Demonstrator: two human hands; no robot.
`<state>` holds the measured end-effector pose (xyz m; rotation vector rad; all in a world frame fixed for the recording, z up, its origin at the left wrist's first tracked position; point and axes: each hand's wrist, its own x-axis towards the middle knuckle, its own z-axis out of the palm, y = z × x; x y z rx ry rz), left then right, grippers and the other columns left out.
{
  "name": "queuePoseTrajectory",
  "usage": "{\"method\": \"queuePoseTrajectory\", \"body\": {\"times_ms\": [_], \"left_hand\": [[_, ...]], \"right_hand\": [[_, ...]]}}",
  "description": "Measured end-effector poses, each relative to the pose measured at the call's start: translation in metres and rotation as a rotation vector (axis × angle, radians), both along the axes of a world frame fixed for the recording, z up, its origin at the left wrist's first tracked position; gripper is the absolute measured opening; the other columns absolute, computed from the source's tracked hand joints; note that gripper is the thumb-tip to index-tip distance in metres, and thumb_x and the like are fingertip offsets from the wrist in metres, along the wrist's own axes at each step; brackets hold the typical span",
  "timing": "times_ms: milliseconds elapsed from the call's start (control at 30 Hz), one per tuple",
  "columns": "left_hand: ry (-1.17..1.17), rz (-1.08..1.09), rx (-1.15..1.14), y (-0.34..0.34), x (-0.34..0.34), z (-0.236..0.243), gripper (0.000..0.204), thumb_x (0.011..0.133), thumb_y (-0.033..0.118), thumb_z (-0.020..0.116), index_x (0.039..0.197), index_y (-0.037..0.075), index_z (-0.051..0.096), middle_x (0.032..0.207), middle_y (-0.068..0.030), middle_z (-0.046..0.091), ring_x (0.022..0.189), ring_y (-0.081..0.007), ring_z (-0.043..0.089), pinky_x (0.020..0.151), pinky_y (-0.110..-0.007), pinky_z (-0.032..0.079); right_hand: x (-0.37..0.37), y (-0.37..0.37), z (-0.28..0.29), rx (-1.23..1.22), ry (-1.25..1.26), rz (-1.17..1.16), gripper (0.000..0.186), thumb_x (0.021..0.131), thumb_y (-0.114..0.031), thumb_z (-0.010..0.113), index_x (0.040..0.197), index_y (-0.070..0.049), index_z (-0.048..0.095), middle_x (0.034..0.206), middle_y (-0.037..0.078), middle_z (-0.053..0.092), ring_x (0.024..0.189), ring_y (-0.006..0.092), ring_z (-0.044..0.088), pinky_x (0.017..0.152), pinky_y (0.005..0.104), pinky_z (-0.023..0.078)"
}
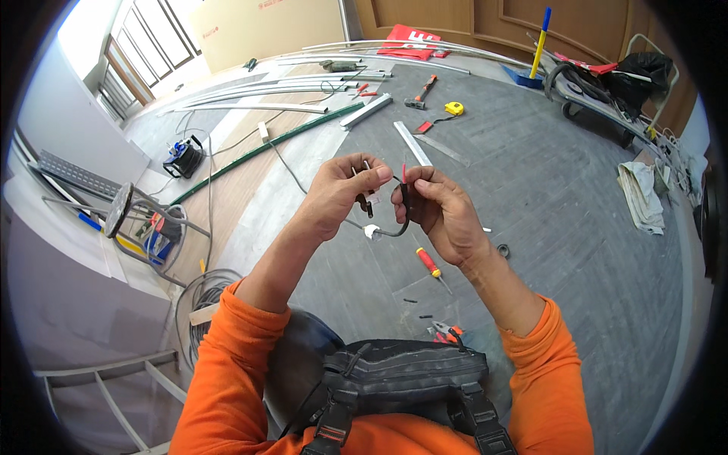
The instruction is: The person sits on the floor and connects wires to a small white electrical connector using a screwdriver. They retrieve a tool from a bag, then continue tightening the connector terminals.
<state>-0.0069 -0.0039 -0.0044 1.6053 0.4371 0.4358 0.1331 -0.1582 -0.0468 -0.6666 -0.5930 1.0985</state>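
In front of my chest, my right hand (441, 211) pinches a black cable (406, 212) between thumb and fingers. A short red wire (403, 174) sticks up out of the cable's end. Close by on the left, my left hand (337, 196) is closed with thumb against fingers. Small thin pieces, one dark and one metallic, poke out of its grip, but their kind cannot be made out. The cable curves below both hands past a white lump (371, 232). Underneath, a red and yellow screwdriver (428, 262) lies on the grey floor, with red-handled pliers (446, 331) nearer my black bag (406, 371).
Beyond my hands lie a hammer (421, 92), a yellow tape measure (453, 108) and several long metal profiles (280, 89). A stool (121, 208) and coiled cable (205, 292) are at left. A loaded trolley (599, 106) and a white cloth (641, 197) are at right.
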Motion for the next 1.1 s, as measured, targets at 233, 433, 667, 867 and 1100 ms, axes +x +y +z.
{"method": "queuePoseTrajectory", "body": {"times_ms": [233,433,667,867,1100], "left_hand": [[-0.127,-0.103,0.043,0.0,0.001,-0.002,0.022,0.095,0.026,0.079,0.1,0.006,0.071,0.083,0.0033,0.065,0.076,-0.0064,0.056,0.069,-0.025,0.043],[0.001,-0.156,0.139,0.0,-0.009,0.01,0.025,0.098,0.028,0.076,0.106,0.005,0.071,0.089,0.0027,0.066,0.075,-0.0063,0.055,0.069,-0.022,0.045],[0.199,-0.017,0.505,-0.019,-0.018,0.032,0.032,0.092,0.035,0.081,0.103,0.005,0.074,0.08,0.0037,0.064,0.066,-0.0055,0.053,0.058,-0.022,0.042],[0.12,-0.006,0.418,-0.015,-0.016,0.019,0.026,0.094,0.03,0.079,0.101,0.005,0.076,0.076,0.0036,0.063,0.064,-0.0048,0.053,0.054,-0.023,0.042],[-0.264,-0.216,-0.386,0.008,-0.013,0.003,0.039,0.103,0.024,0.063,0.136,0.004,0.064,0.115,-0.003,0.065,0.097,-0.0079,0.058,0.084,-0.027,0.046]], "right_hand": [[-0.001,-0.004,0.001,-0.023,-0.033,0.128,0.021,0.105,-0.026,0.064,0.109,-0.006,0.069,0.092,0.008,0.073,0.081,0.0178,0.068,0.078,0.032,0.053],[-0.005,-0.003,-0.007,-0.083,-0.141,0.131,0.021,0.102,-0.028,0.07,0.104,-0.007,0.071,0.088,0.004,0.07,0.079,0.013,0.063,0.077,0.0277,0.049],[-0.009,0.002,-0.01,-0.155,-0.461,-0.123,0.02,0.1,-0.023,0.073,0.105,-0.004,0.071,0.088,0.004,0.069,0.081,0.0111,0.061,0.077,0.0269,0.048],[-0.008,0.003,-0.002,-0.116,-0.225,-0.183,0.015,0.098,-0.017,0.072,0.104,-0.002,0.07,0.089,0.003,0.068,0.08,0.0107,0.059,0.075,0.0267,0.047],[0.007,0.0,-0.001,-0.082,-0.215,-0.14,0.013,0.097,-0.015,0.073,0.101,-0.003,0.07,0.083,0.001,0.066,0.078,0.0097,0.059,0.074,0.0253,0.046]]}}
